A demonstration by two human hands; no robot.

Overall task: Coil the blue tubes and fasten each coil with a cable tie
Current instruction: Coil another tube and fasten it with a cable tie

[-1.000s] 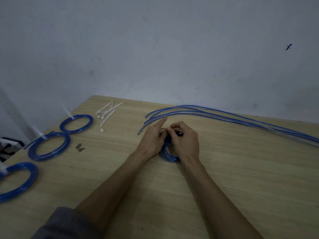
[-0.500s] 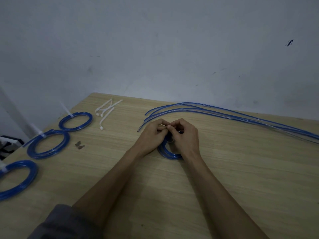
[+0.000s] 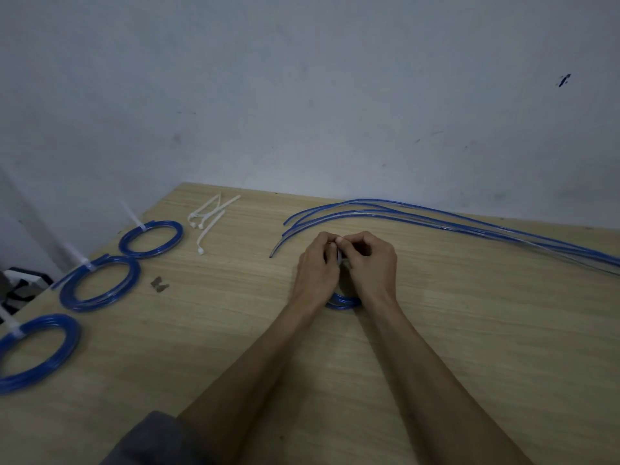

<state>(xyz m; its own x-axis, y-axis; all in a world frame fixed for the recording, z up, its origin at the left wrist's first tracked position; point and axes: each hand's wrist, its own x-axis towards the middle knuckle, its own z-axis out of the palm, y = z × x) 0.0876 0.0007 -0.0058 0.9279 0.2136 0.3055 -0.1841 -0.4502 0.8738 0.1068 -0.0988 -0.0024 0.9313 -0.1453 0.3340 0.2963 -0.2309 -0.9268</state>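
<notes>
A small blue tube coil [image 3: 343,302] lies on the wooden table under both my hands; only its near arc shows. My left hand [image 3: 317,267] and my right hand [image 3: 369,261] meet over its far side, fingers curled, pinching a white cable tie [image 3: 342,258] wrapped on the coil. Three finished blue coils, each with a white tie, lie at the left: a far one [image 3: 151,239], a middle one [image 3: 100,284] and a near one [image 3: 37,352]. Several loose blue tubes [image 3: 436,218] run along the back of the table to the right.
A few spare white cable ties [image 3: 209,216] lie near the table's back left corner. A small dark metal clip [image 3: 159,284] sits beside the middle coil. The grey wall stands behind the table [image 3: 469,330], whose left edge drops off past the coils.
My left index finger, straight a second ago, has curled in. Both hands have closed tighter together over the coil, hiding more of it.
</notes>
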